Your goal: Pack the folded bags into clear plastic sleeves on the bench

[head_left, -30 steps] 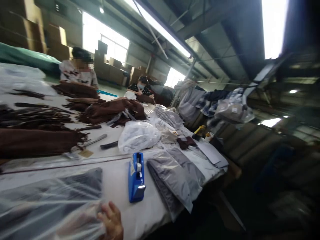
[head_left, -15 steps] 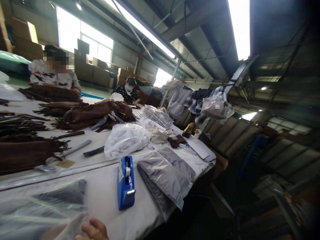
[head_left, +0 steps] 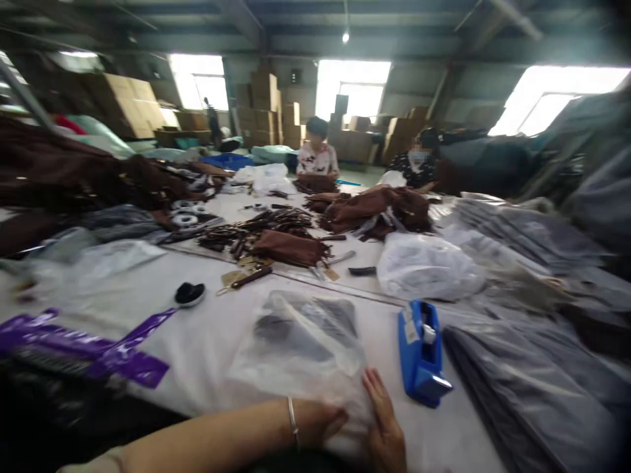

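A frosted plastic bag with a dark grey folded item inside lies flat on the table in front of me. My left hand, a bracelet on its wrist, reaches across the near side of the bag and is closed on its near edge, somewhat blurred. At the bag's right edge rests my right hand, fingers stretched out and touching the plastic. To the right of that hand stands a blue tape dispenser, apart from it.
Bagged grey items lie at the right. A white plastic bundle, brown fringed pieces and a purple-and-black package surround the work spot. Two people sit across the table; cartons are stacked behind.
My view has swung left and levelled, so the bag and dispenser appear farther right. My left forearm and hand now show at the bag; my right hand's fingers are straighter.
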Demonstrator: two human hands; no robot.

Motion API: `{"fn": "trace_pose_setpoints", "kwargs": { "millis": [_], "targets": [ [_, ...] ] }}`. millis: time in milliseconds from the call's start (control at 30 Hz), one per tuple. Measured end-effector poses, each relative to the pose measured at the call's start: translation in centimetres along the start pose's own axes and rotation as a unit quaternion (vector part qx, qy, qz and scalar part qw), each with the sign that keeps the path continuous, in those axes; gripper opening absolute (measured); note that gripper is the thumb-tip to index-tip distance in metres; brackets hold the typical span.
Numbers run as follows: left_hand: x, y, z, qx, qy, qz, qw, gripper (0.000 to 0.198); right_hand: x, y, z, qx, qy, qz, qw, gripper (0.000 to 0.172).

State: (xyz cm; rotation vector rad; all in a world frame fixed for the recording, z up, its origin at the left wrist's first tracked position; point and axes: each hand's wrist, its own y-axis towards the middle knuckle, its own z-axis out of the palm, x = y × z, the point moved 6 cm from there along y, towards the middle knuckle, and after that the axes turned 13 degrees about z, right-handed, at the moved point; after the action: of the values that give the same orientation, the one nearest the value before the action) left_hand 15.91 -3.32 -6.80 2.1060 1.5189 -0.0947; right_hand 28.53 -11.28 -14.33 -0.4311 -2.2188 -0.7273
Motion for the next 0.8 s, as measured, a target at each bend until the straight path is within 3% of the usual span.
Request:
{"fn": "trace_pose_setpoints", "kwargs": {
  "millis": [100,133,233,333,467,567,667,800],
  "targets": [
    [-2.7,-5.7,-4.0,0.011,0.024,0.065,0.998,0.032,-0.8,-0.2,-0.1,0.035,-0.053,-0.004,0.998,0.062],
    [-3.0,-7.2,-5.4,0.006,0.054,0.060,0.997,0.037,-0.9,-0.1,-0.2,0.046,-0.075,-0.002,0.996,0.063],
    [-0.6,-11.8,-8.3,0.000,0.166,-0.112,0.980,0.061,-0.6,0.7,-0.5,0.079,-0.130,-0.034,0.988,0.068],
    [2.7,-16.5,-8.0,0.037,0.176,-0.210,0.961,0.063,-0.4,1.4,0.0,0.136,-0.170,-0.132,0.967,0.071],
    [4.6,-20.9,-6.9,0.044,0.122,-0.195,0.972,0.062,-1.0,1.0,0.8,0.242,-0.200,-0.242,0.918,0.063],
    [4.1,-21.9,-7.0,0.080,0.061,-0.151,0.983,0.070,-1.4,1.0,0.0,0.258,-0.204,-0.220,0.918,0.062],
    [4.1,-21.1,-7.7,0.105,0.034,-0.139,0.984,0.079,-1.6,1.1,-1.0,0.286,-0.220,-0.210,0.909,0.069],
    [5.3,-18.3,-8.0,0.071,-0.018,-0.093,0.993,0.060,-2.3,2.7,-2.6,0.240,-0.256,-0.242,0.905,0.071]
  ]
}}
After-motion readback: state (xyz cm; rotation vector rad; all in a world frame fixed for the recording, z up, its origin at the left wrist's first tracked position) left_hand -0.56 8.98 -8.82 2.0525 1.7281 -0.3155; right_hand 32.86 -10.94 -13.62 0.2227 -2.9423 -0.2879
